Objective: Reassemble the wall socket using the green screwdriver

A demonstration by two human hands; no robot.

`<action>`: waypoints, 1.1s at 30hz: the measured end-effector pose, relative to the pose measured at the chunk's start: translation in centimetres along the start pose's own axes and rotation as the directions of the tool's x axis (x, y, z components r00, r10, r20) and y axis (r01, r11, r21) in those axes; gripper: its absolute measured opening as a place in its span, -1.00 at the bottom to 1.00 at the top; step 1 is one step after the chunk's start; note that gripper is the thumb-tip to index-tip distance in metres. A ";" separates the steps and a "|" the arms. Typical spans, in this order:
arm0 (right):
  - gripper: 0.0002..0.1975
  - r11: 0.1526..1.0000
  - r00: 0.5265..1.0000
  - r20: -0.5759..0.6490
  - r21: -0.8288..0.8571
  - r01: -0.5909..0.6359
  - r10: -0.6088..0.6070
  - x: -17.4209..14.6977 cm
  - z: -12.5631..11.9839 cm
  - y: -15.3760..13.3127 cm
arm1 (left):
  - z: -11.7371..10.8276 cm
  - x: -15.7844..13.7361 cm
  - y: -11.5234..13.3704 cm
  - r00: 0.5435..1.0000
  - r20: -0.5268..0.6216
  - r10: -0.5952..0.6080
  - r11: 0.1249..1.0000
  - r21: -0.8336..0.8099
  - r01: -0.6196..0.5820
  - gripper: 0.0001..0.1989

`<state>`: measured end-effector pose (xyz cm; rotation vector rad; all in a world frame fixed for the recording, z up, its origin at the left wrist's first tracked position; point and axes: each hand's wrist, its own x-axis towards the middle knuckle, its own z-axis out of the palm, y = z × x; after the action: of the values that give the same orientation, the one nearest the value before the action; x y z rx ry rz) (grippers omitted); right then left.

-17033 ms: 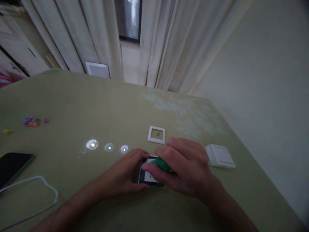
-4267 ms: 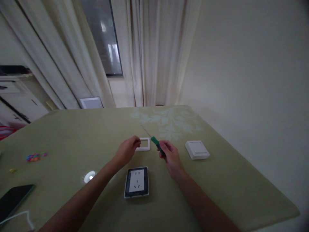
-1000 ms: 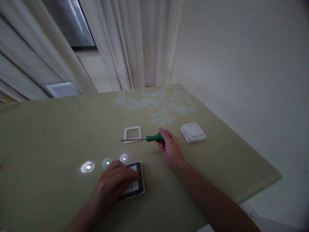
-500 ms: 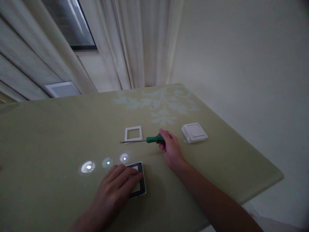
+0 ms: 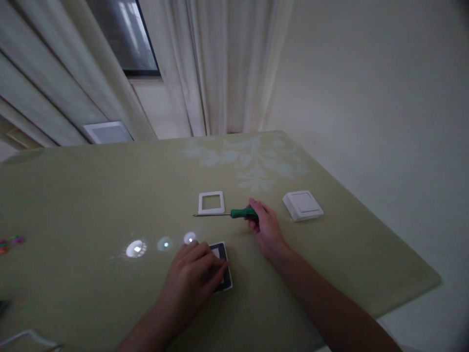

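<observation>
Screwdriver [image 5: 232, 213] points left from the right hand [image 5: 267, 230], closed round its green handle [image 5: 242, 213].

I see this through one camera worn on my head, looking forward and down across the worktop [image 5: 110, 190]. It sits above and behind my hands, near enough that my forearms [image 5: 322, 293] come in from the bottom edge. My left grip [image 5: 194, 269] lies nearer the lens, low and left of centre; my right grip [image 5: 266, 227] is slightly farther out. Beyond, the view reaches the worktop's far edge and the curtains [image 5: 238, 73], cuts off the window [image 5: 128, 39] at the top, and takes in the pale wall [image 5: 370, 107] on the right.
</observation>
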<state>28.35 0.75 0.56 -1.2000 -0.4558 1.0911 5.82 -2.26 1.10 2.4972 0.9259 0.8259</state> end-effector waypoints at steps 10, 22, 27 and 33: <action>-0.54 0.978 0.979 -0.040 0.066 0.200 -0.198 -0.5 0.5 -3.1 | -0.1 0.1 -1.8 0.996 -0.009 -0.094 0.991 -0.099 0.092 -0.76; -0.82 0.370 0.447 0.476 -0.250 0.895 -0.757 -5.2 7.9 -10.3 | -2.4 0.9 -4.9 0.890 0.187 -0.416 0.770 -0.449 0.454 -0.75; -0.85 0.234 0.380 0.682 -0.301 0.925 -0.625 -4.1 8.9 -8.5 | -2.1 0.8 -4.9 0.905 0.148 -0.399 0.779 -0.465 0.420 -0.79; -0.85 0.286 0.425 0.702 -0.314 0.905 -0.572 -2.8 8.8 -7.3 | -1.6 0.5 -5.3 0.924 0.116 -0.363 0.816 -0.440 0.376 -0.82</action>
<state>23.37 3.09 10.95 -1.0396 -1.7804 0.2504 2.62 2.05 -0.12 1.8416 1.0258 0.7673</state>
